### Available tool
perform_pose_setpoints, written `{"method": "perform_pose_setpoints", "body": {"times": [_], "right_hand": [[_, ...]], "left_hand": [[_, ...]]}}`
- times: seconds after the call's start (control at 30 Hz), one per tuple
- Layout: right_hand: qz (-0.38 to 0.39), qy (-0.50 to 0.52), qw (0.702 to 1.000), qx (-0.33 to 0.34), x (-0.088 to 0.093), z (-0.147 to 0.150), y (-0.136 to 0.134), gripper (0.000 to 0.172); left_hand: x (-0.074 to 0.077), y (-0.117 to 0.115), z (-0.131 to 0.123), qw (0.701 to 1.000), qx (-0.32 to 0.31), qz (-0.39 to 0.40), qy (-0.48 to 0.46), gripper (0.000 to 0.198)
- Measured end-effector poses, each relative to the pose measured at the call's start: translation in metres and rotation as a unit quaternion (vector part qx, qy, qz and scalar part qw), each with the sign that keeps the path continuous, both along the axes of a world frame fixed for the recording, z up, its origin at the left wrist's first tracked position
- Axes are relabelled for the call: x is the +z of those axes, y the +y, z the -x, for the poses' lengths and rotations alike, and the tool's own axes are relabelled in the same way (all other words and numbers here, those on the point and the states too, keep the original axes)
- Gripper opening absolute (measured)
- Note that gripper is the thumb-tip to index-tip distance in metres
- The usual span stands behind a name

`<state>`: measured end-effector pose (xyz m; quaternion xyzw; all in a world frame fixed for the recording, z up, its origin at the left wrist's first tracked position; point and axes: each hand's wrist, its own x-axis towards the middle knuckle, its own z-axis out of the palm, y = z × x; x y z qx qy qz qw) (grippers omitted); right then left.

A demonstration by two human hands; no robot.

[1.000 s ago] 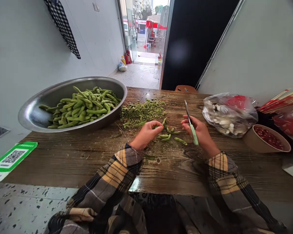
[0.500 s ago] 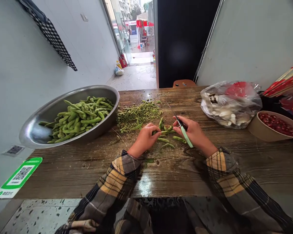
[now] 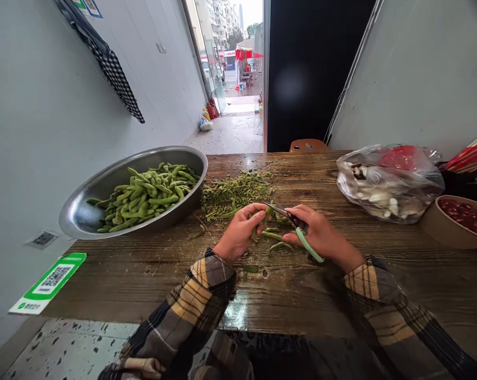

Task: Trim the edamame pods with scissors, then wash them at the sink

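My left hand (image 3: 239,232) pinches a green edamame pod (image 3: 261,222) just above the wooden table (image 3: 143,264). My right hand (image 3: 321,235) grips scissors with green handles (image 3: 301,235); their blades reach left to the tip of that pod. A few loose pods (image 3: 276,236) lie on the table between my hands. Behind them is a heap of cut pod ends (image 3: 234,191). A big steel basin (image 3: 103,184) at the left holds many edamame pods (image 3: 151,195).
At the right lie a clear plastic bag of mushrooms (image 3: 389,184), a tan bowl of red pieces (image 3: 460,219) and red skewers (image 3: 471,155). A grey wall runs along the left, with a green QR sticker (image 3: 50,279). A chair back (image 3: 307,145) stands beyond the table.
My right hand swung the scissors from upright down and leftward until the blades met the pod in my left hand. My left hand lifted a pod from the table. The view shifted slightly.
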<state>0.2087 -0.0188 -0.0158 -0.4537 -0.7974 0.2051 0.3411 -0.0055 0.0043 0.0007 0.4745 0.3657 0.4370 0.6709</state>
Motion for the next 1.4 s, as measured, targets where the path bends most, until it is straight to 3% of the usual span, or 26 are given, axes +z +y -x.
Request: {"method": "perform_pose_setpoints", "body": {"times": [0.27,0.47,0.8,1.03,1.27,1.4], "right_hand": [[-0.002,-0.026,1.000,0.002,-0.001,0.006,-0.004,0.050],[-0.022,-0.063,0.998,0.016,0.000,0.006,-0.006,0.046],[-0.024,-0.088,0.994,0.054,-0.002,0.004,-0.003,0.040],[-0.008,-0.093,0.994,0.061,-0.002,0.002,-0.003,0.040],[-0.010,-0.066,0.997,-0.027,-0.006,-0.001,0.000,0.046],[-0.010,-0.075,0.996,-0.039,-0.008,0.000,0.000,0.051]], "left_hand": [[-0.002,-0.004,-0.005,0.993,-0.018,-0.090,0.076,0.023],[0.002,-0.004,-0.003,0.985,0.000,-0.113,0.128,0.027],[-0.010,0.001,-0.001,0.992,-0.019,-0.065,0.108,0.025],[-0.007,0.003,0.002,0.994,-0.029,-0.005,0.103,0.024],[-0.001,0.004,0.002,0.998,0.047,0.045,-0.008,0.026],[-0.001,0.004,0.003,0.997,0.067,0.042,-0.022,0.028]]}}
